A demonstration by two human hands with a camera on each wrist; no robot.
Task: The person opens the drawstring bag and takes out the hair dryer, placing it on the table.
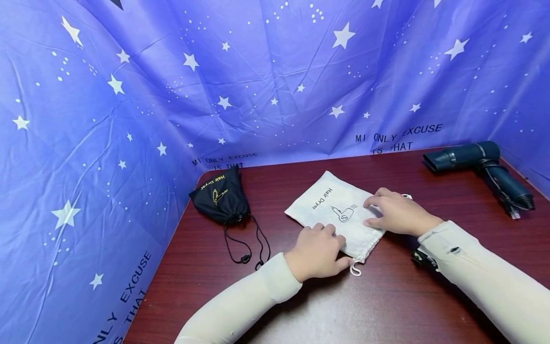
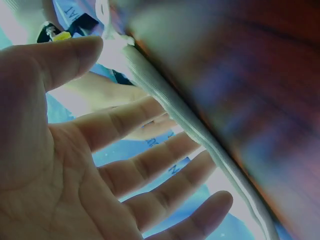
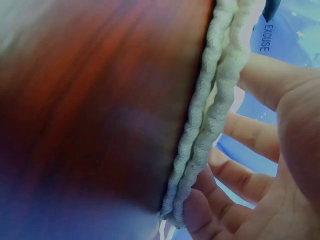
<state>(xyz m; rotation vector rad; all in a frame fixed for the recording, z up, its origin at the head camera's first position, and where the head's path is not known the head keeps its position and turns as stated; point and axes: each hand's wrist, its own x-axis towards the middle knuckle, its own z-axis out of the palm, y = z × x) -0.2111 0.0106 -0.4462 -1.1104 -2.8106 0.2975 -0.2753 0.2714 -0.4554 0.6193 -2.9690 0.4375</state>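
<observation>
A white drawstring bag [image 1: 333, 210] printed "Hair Dryer" lies flat on the table, its gathered mouth toward the lower right. My left hand [image 1: 315, 251] rests at its near edge, thumb beside the white cord loop [image 1: 355, 270]. In the left wrist view those fingers are spread and fairly straight along the bag's edge [image 2: 175, 112]. Over the right end of the bag, my right hand [image 1: 397, 212] touches the cloth with relaxed fingers. The right wrist view shows the ruffled mouth [image 3: 207, 130], its two layers slightly apart, in front of the fingers.
A black drawstring pouch [image 1: 221, 200] with yellow print lies at the back left, its black cords [image 1: 247, 243] trailing forward. At the far right is a dark hair dryer [image 1: 472, 155] with its cable along the handle. Blue star-patterned cloth [image 1: 275, 81] hangs behind the dark red table [image 1: 206, 296].
</observation>
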